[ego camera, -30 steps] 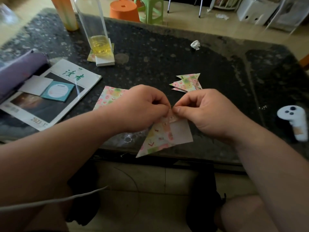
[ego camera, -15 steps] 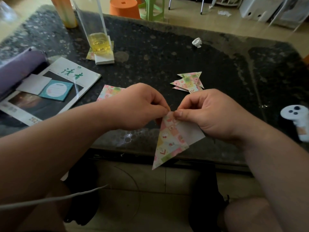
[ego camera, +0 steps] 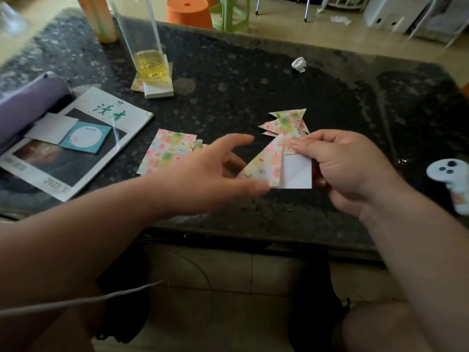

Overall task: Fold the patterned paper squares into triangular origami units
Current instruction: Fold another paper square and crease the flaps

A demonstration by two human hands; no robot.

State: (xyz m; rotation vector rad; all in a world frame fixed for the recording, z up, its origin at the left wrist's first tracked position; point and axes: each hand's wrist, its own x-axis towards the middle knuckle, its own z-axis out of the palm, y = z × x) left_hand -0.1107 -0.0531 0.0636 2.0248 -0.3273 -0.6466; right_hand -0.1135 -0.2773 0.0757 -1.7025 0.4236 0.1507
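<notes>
The half-folded patterned paper is held up just above the near middle of the dark speckled table, with a patterned triangular flap on its left and a plain white panel on its right. The right hand pinches it, the thumb pressed on the top of the paper and the fingers curled behind. The left hand is spread wide with nothing in its grasp. Its thumb tip lies at the paper's near left corner, but it is too blurred to tell whether it touches.

Just beyond the held paper, a small pile of finished triangular units lies on the table. To the left, partly behind the left hand, is a stack of unfolded patterned squares. Further left is a magazine with a teal card and a white card on it, and a purple pencil case lies along its far left edge. At the far left a tall clear glass with yellow liquid in it stands on a white block. A crumpled paper scrap lies on the far side, and a white controller is at the right edge.
</notes>
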